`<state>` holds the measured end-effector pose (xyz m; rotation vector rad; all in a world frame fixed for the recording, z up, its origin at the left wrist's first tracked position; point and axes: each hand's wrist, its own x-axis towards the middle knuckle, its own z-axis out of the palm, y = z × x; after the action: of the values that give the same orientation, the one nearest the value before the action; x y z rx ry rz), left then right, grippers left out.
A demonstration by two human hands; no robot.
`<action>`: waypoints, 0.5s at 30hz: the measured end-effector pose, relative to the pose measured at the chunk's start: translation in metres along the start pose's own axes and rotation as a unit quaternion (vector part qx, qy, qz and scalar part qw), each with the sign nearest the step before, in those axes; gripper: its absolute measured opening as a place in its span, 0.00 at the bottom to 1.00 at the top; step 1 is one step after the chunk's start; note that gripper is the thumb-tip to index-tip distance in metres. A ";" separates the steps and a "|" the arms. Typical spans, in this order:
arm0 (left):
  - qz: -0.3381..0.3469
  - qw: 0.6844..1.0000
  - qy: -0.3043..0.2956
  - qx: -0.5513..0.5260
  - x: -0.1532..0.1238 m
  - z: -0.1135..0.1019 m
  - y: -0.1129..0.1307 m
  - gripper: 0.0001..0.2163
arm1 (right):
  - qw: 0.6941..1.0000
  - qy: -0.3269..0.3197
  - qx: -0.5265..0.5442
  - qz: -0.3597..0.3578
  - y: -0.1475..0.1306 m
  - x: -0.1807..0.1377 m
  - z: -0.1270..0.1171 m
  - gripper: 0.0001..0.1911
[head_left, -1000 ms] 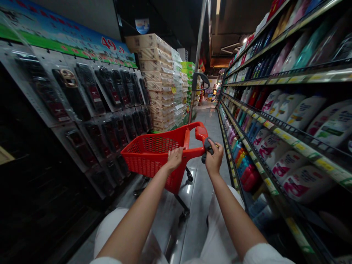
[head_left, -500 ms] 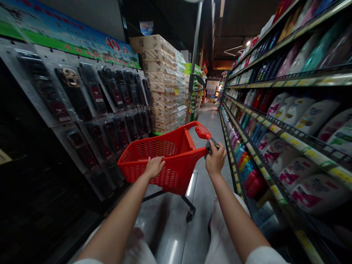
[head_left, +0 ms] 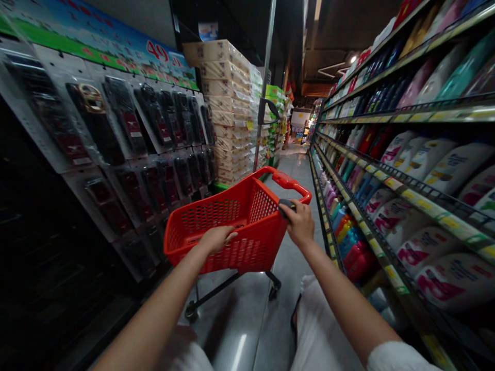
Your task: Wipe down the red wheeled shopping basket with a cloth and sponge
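A red plastic shopping cart with perforated walls stands in front of me, turned sideways, on dark legs with casters. My left hand is closed over the near rim of its basket, thumb on the outer side and fingers partly hidden. At the handle end, my right hand is closed on the cart's near corner, just below the red handle. A small dark grey piece shows at the right fingertips; whether it belongs to the cart or is held, I cannot tell. What I see of the basket's inside holds nothing visible.
Shelves of bottles line the right side closely. Packaged belts hang on the left wall. Beyond the cart are stacked packs and a metal pole. The tiled aisle floor runs ahead into the distance.
The cart has turned, its handle end swinging so the handle shows more fully and another caster appears at left. My hands move with it; the right shifts slightly left and down.
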<state>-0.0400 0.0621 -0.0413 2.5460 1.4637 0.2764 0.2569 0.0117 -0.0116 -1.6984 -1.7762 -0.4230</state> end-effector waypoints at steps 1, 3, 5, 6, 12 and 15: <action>-0.003 1.000 -0.012 0.012 -0.001 0.000 -0.005 0.17 | 0.999 0.020 -0.007 0.028 0.014 0.011 -0.005 0.29; -0.006 0.999 -0.030 0.027 -0.003 0.002 -0.009 0.18 | 0.997 0.028 -0.017 0.068 0.033 0.029 -0.009 0.30; -0.005 0.999 -0.036 0.025 -0.003 0.007 -0.004 0.18 | 0.997 0.009 -0.021 0.077 0.039 0.036 -0.005 0.30; -0.005 0.999 -0.034 0.022 -0.002 0.009 0.001 0.18 | 0.997 -0.004 -0.022 0.072 0.035 0.035 0.000 0.29; -0.020 0.999 -0.015 -0.028 0.004 0.020 0.035 0.15 | 0.992 -0.113 0.006 -0.048 -0.032 -0.013 0.029 0.31; -0.035 0.999 -0.011 -0.028 0.001 0.022 0.044 0.13 | 0.984 -0.150 0.000 -0.093 -0.042 -0.021 0.030 0.29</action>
<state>0.0029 0.0398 -0.0511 2.4409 1.5121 0.2728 0.2091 0.0096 -0.0387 -1.6716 -2.1617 -0.2552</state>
